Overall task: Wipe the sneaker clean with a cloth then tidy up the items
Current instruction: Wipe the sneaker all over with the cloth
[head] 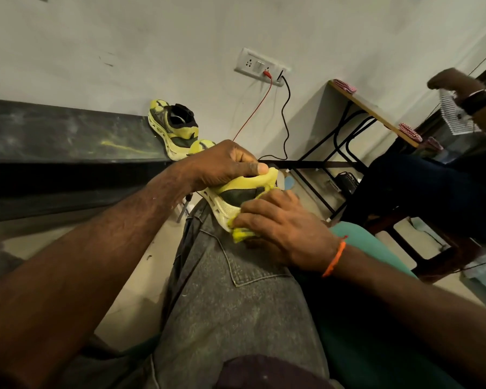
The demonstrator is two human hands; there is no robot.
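A yellow and black sneaker (236,193) lies on its side across my knee, sole toward the left. My left hand (225,161) grips its upper edge, thumb curled over the rim. My right hand (281,228) holds a yellow cloth (243,233) bunched against the sneaker's sole and side. Most of the cloth is hidden under my fingers. The matching second sneaker (176,127) stands on the dark ledge (68,136) by the wall, with a black sock or insert showing in its opening.
My grey-trousered leg (236,304) fills the lower middle. A wall socket (260,67) has a red and a black cable hanging down. A small wooden table (376,113) on black legs stands at right. Another person's arm (472,99) with a watch holds a white comb-like object.
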